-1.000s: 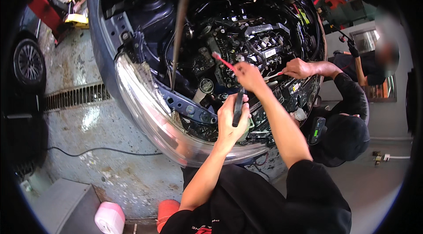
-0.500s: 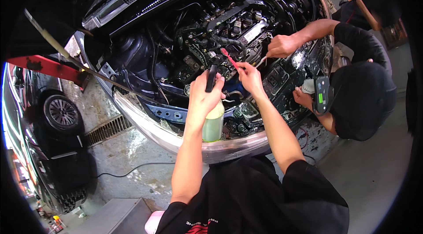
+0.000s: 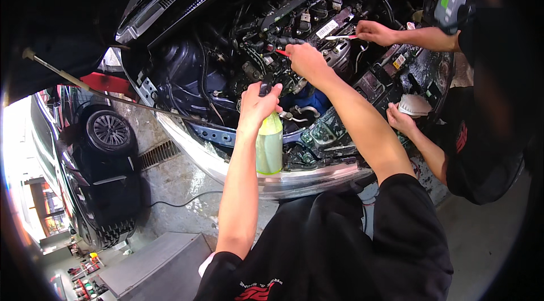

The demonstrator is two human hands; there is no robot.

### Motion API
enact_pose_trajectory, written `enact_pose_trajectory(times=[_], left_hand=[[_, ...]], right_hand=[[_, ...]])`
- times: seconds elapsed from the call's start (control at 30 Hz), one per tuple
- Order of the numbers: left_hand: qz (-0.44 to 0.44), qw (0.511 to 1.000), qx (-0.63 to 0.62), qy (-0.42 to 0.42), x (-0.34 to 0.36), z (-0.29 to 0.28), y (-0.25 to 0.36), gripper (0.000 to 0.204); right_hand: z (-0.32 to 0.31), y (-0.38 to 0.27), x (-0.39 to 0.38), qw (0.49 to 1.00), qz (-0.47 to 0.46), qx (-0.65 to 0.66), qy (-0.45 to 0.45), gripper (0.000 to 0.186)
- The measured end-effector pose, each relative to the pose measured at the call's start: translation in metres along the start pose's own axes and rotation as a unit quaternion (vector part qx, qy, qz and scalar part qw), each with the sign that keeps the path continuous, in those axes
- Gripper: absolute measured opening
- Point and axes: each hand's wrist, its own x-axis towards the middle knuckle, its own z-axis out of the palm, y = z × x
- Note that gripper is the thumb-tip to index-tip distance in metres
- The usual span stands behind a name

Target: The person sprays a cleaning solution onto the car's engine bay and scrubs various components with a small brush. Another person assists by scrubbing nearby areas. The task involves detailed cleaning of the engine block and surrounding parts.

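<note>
My left hand (image 3: 260, 104) is closed round the black trigger head of a spray bottle (image 3: 269, 148), which holds pale green liquid and stands upright at the front of the engine bay. My right hand (image 3: 307, 63) is closed on a slim red brush (image 3: 283, 52). Its red end pokes out past my fingers, close to the hoses of the engine (image 3: 306, 32); the rest is hidden by my hand. A co-worker's hand (image 3: 375, 33) holds a thin white-and-red brush over the engine, and their other hand (image 3: 401, 120) is at a white-bristled brush (image 3: 415, 105).
The car's front bumper (image 3: 272, 188) curves between me and the engine bay. A thin prop rod (image 3: 102, 91) crosses at left. A dark car (image 3: 107, 188), a grey cabinet (image 3: 153, 261) and a cable (image 3: 187, 198) are on the left. The co-worker leans in from the right.
My right hand has moved up and left with the red brush, further over the engine. The co-worker's brush hand has risen away from mine. The view has shifted; my left hand keeps the bottle.
</note>
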Motion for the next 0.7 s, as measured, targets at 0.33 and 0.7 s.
enact_pose_trajectory(times=[0.33,0.7], left_hand=[[0.057,0.997,0.048,0.004,-0.012,0.009,-0.006,0.028],[0.107,0.994,0.02,0.013,-0.038,0.023,0.006,0.025]], right_hand=[[0.02,0.016,0.019,0.954,0.116,0.232,-0.154,0.021],[0.012,0.031,0.004,0.925,0.207,0.274,-0.161,0.022]])
